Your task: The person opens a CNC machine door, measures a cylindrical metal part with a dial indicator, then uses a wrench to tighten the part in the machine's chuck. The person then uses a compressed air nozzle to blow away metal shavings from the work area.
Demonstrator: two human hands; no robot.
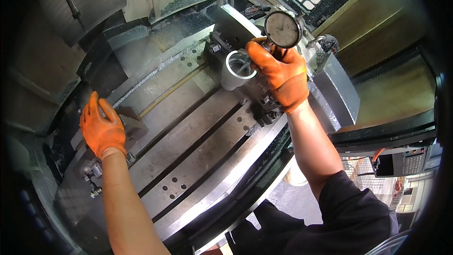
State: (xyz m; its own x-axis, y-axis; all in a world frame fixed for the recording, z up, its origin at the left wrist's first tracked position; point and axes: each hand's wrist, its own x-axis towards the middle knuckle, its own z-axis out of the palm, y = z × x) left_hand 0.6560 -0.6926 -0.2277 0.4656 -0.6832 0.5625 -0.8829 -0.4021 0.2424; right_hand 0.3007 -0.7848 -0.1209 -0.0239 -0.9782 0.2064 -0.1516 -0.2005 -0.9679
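Here: right hand [278, 68], knit-cuffed glove [290, 93], grasping round dial gauge [282, 29] beside hollow metal cylinder [232, 80]; left hand [102, 125], unclenched, near angular block [136, 128].

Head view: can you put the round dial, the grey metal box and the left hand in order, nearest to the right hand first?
1. Round dial: held in the right hand.
2. Grey metal box: just to that hand's right.
3. Left hand: at the slotted table's left end.
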